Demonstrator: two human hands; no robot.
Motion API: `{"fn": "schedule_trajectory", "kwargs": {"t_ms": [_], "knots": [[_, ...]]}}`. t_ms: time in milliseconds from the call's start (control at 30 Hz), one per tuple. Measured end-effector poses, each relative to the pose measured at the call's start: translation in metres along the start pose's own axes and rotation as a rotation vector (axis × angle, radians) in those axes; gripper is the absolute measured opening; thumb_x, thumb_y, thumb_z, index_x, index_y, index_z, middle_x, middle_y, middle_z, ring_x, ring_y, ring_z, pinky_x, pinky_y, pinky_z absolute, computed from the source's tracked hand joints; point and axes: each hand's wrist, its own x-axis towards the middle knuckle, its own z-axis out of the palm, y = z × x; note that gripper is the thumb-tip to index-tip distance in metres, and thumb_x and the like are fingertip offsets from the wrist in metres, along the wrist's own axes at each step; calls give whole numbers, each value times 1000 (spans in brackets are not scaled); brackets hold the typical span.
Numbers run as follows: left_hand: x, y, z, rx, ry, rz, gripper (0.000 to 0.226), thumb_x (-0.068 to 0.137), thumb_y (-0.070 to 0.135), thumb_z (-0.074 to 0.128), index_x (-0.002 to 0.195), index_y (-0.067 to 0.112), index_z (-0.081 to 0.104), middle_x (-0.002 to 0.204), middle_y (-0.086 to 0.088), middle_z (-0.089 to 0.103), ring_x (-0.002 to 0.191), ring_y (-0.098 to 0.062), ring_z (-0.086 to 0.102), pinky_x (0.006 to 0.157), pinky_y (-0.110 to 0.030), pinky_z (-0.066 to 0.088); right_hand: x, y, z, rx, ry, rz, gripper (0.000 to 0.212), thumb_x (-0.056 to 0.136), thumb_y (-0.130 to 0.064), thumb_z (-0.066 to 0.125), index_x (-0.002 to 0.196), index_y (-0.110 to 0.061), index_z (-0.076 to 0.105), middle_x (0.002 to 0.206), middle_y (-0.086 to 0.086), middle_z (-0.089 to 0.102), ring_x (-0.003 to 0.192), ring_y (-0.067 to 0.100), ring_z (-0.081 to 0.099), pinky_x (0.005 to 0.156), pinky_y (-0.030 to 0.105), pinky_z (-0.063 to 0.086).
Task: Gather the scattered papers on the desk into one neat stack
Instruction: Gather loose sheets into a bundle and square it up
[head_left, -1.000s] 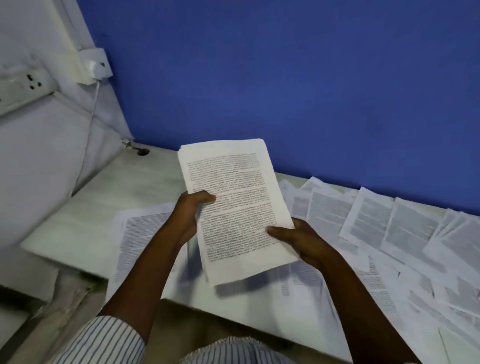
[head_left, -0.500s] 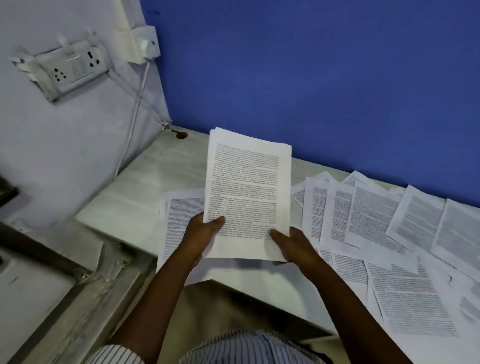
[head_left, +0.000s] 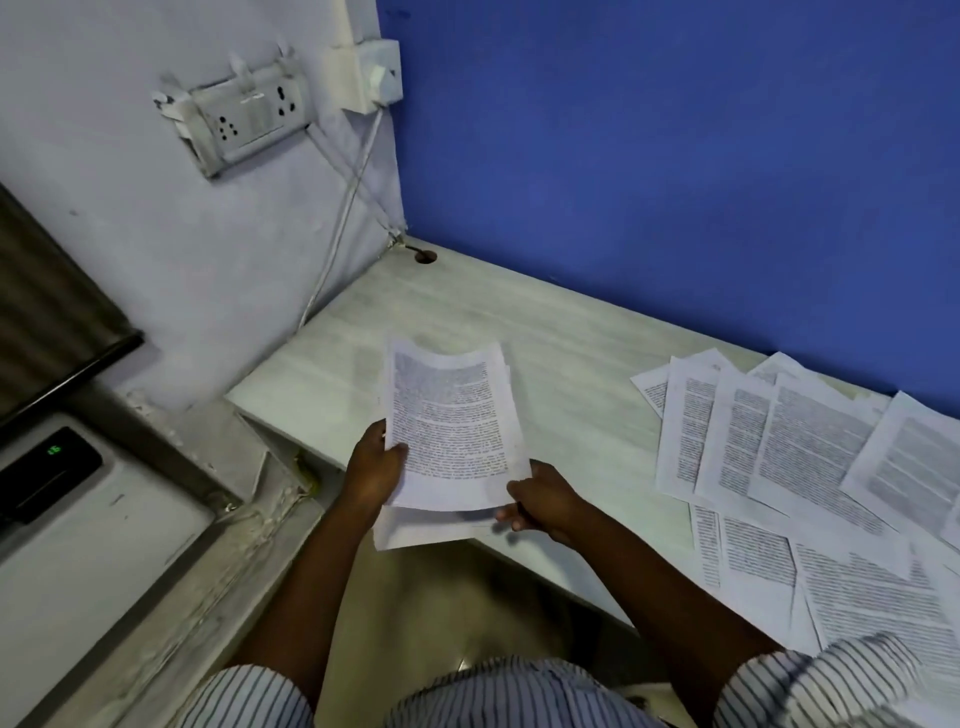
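Head view. Holding the stack of papers (head_left: 452, 426) in both hands above the left front corner of the desk (head_left: 467, 317), just over its front edge. Gripping the stack's left edge with the left hand (head_left: 371, 470), thumb lying on the printed top sheet, fingers hidden underneath. Pinching the stack's near right corner with the right hand (head_left: 545, 501), thumb on top, fingers curled below. Leaving most of the stack's length reaching past both hands toward the back edge, its long axis running front to back and leaning slightly left at the far end. Facing the print upward, with the lines reading upright toward the person and the far edge curling a little. Letting a few lower sheets slip out of line at the near left, hanging past the front edge.

Carrying loose papers (head_left: 779, 447) on the right half of the desk, overlapping and fanned from the back edge to the front edge, well apart from the stack.

Meeting the blue wall (head_left: 675, 156) along the back edge. Showing a socket panel (head_left: 244, 122) on the pale left wall, with a cable (head_left: 343, 218) dropping toward the back left corner, and a white device (head_left: 78, 519) with a green display off the left edge.
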Motion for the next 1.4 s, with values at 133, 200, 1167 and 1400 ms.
{"fn": "schedule_trajectory", "kwargs": {"t_ms": [133, 200, 1167, 1400], "knots": [[5, -18, -8, 114, -10, -165, 52, 95, 8, 58, 145, 6, 41, 140, -12, 54, 123, -32, 55, 105, -43, 46, 13, 11, 14, -34, 3, 80, 33, 93, 11, 34, 113, -2, 57, 90, 25, 67, 71, 32, 66, 73, 49, 60], [-2, -28, -9, 144, -5, -205, 44, 94, 9, 59, 135, -2, 48, 131, -13, 58, 120, -33, 57, 100, -40, 46, 17, 23, 15, -58, 42, 101, 31, 91, 13, 38, 111, -1, 55, 89, 22, 65, 67, 31, 64, 77, 53, 58], [-11, 22, 292, 387, -455, 81, 26, 86, 20, 69, 109, 13, 60, 106, -2, 64, 104, -23, 61, 82, -27, 41, -38, 117, -244, -375, 936, 112, 37, 86, -22, 66, 119, -11, 56, 123, 11, 52, 115, 29, 53, 92, 37, 45], [1, 52, 360, 466, -492, 1, 65, 86, 28, 71, 140, 9, 40, 119, -5, 61, 117, -26, 58, 96, -29, 42, 1, 104, -298, -574, 927, 216, 70, 83, -50, 66, 134, -9, 40, 136, 10, 44, 128, 30, 42, 99, 47, 43]]}}
